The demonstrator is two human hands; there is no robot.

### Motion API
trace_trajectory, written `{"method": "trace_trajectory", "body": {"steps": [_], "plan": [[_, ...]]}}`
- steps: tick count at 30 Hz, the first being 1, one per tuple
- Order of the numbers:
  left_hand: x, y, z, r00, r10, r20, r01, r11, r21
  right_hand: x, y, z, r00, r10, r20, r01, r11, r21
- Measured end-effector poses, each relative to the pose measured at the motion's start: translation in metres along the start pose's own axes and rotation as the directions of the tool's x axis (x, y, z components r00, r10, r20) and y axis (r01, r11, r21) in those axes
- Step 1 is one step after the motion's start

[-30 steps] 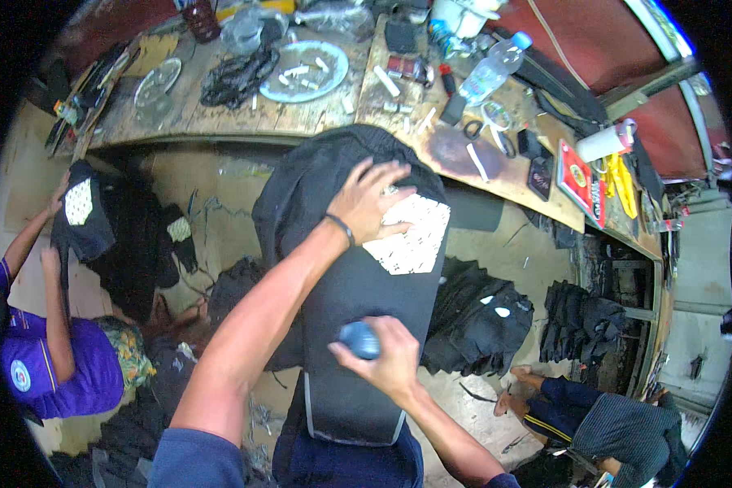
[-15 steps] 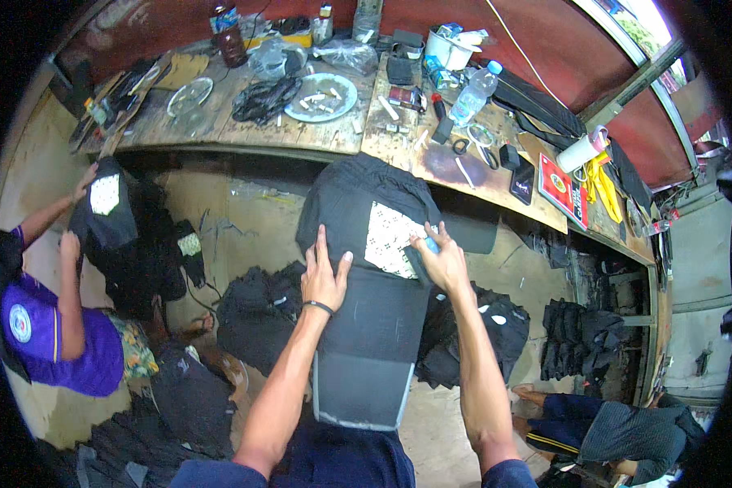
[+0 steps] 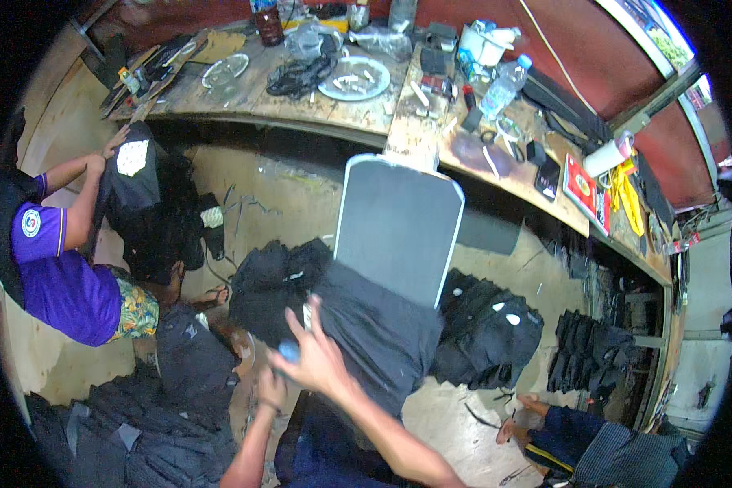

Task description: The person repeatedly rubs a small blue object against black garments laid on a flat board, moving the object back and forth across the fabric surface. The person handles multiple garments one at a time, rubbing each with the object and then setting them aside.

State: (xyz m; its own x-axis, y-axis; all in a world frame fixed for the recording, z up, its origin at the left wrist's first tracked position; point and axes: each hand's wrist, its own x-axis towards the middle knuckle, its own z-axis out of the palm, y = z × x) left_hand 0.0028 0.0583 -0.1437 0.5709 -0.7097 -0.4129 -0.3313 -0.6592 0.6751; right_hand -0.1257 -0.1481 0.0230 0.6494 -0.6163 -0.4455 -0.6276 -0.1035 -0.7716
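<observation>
A black cloth garment (image 3: 382, 325) lies over the near part of a grey flat board (image 3: 398, 220) with rounded corners and a pale edge. My right hand (image 3: 317, 358) crosses to the garment's left side with two fingers stretched out. It holds a small blue object (image 3: 288, 350), too blurred to name, by the thumb. My left hand (image 3: 270, 390) is just below it, near the garment's left edge; its fingers are smeared and partly hidden. A sliver of white cloth (image 3: 307, 314) shows beside my right fingertips.
Beyond the board runs a wooden workbench (image 3: 293, 110) with a plate of white sticks (image 3: 354, 79), a water bottle (image 3: 504, 88) and a phone (image 3: 547, 177). Black garment piles (image 3: 488, 333) lie on both sides. A person in purple (image 3: 65, 276) handles dark cloth at left; another person (image 3: 610, 443) is at lower right.
The black garment has come toward me, baring the far part of the board. Its white patterned panel is now mostly out of sight. Both hands have moved nearer, the right one also leftward.
</observation>
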Motion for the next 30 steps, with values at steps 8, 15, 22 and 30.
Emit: {"method": "trace_trajectory", "body": {"steps": [8,15,22,30], "plan": [[0.057,0.208,0.046,0.971,0.232,0.065,-0.234,0.972,0.035,-0.083,0.054,-0.051,0.702,0.167,-0.692,0.023,0.966,0.256],[0.257,0.301,0.086,0.839,0.493,-0.229,-0.521,0.85,-0.081,0.046,0.126,-0.188,0.693,0.266,-0.67,-0.137,0.961,0.24],[0.245,0.355,0.07,0.571,0.74,0.354,-0.817,0.471,0.333,0.078,0.159,-0.205,0.619,0.318,-0.718,-0.044,0.927,0.373],[0.266,0.385,0.059,0.389,0.401,0.829,-0.803,0.589,0.092,0.082,0.168,-0.2,0.6,0.241,-0.763,0.097,0.924,0.369]]}}
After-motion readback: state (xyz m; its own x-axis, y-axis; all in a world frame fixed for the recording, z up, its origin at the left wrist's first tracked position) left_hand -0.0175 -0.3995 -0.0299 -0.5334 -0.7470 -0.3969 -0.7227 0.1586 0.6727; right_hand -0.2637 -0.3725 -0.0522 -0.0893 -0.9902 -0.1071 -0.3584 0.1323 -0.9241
